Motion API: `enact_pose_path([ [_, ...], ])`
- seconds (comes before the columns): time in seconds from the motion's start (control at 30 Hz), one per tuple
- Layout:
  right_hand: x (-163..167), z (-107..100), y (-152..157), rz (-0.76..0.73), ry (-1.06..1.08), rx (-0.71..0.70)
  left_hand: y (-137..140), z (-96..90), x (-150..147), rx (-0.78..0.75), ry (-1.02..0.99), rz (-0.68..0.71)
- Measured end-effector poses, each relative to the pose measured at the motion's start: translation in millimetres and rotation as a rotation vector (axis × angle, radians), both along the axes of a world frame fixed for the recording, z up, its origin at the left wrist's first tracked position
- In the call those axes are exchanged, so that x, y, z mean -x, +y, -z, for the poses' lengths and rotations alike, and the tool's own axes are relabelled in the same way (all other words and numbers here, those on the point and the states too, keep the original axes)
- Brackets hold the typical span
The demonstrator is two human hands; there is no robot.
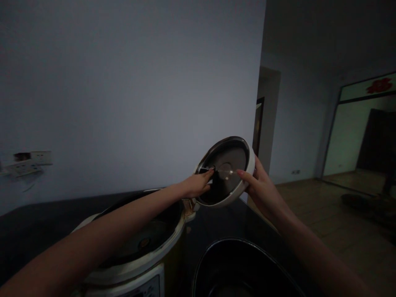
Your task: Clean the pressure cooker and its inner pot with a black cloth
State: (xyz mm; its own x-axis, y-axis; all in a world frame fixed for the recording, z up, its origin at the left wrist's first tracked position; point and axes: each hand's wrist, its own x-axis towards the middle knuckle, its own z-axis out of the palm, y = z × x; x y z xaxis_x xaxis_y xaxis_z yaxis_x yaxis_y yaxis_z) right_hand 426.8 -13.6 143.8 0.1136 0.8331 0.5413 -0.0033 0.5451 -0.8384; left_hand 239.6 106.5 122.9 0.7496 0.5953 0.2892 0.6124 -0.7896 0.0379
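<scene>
A rice cooker (176, 241) with a pale rim stands in front of me on the left. Its round lid (227, 159) is raised at the right side, and its shiny inner face is turned toward me. My left hand (198, 184) reaches across the cooker with fingers stretched out against the lid's inner face. Small pale patches show by those fingers; whether they are reflections or an object is unclear in the dim light. My right hand (261, 183) grips the lid's right edge, thumb on the inner side and fingers behind it.
A dark inner pot (238, 264) sits on the black countertop (213, 225), right of the cooker. A pale wall (139, 90) rises behind, with sockets (24, 165) at far left. A wooden floor (306, 202) and a glass partition (346, 136) lie off to the right.
</scene>
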Motion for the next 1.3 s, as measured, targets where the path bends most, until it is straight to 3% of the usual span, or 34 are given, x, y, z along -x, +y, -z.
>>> enact_pose_path([
  [0.27, 2, -3, -2, -0.016, 0.047, 0.002, 2, 17.6, -7, 0.015, -0.179, -0.133],
  [0.53, 0, 0, 3, -0.002, 0.043, -0.020, -1, 15.1, -24, 0.099, -0.261, -0.190],
  [0.77, -2, 1, 4, 0.012, 0.019, -0.031, -34, 18.7, -10, 0.204, -0.230, -0.100],
  [0.9, -2, 1, 2, 0.021, -0.028, -0.038, -55, 11.7, -3, 0.355, -0.221, -0.017],
  [1.07, 1, -2, 0, 0.012, 0.027, -0.015, -81, 1.2, 0, 0.438, -0.305, 0.107],
  [1.3, 4, -3, -3, 0.019, 0.051, 0.013, -81, -4.3, 2, 0.589, -0.447, 0.198],
])
